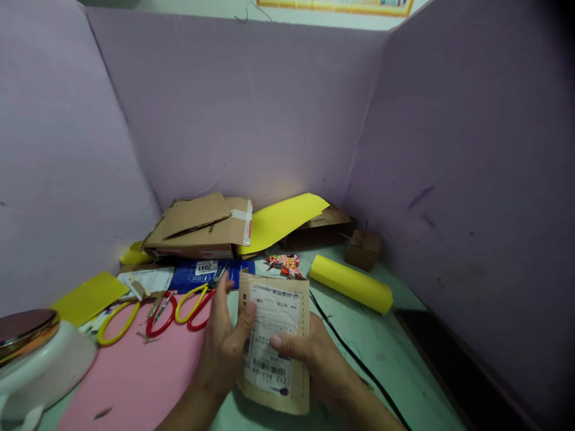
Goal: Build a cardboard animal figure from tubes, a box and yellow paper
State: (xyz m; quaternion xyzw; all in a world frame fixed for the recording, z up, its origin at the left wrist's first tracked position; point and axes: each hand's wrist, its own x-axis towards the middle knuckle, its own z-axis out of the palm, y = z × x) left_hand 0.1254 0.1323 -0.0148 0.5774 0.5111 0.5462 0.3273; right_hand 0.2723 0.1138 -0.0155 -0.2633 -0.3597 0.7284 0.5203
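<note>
A small brown paper packet [296, 311] with a white printed label stands tilted near the middle front of the table. My right hand [314, 353] grips its right side, thumb lying across the label and the other fingers hidden behind. At its left side is my left hand [227, 335], its thumb on the label's edge and its fingers stretched upward beside the packet. Left of my left hand, scissors with yellow and red handles [162, 314] lie on and by a pink sheet [139, 380].
Flattened cardboard boxes [197, 224] and a yellow sheet [283, 221] lie at the back. A yellow roll [350, 284], a small brown block [363, 249] and a black cable [345, 347] are to the right. A white container [67, 359] stands at the left front.
</note>
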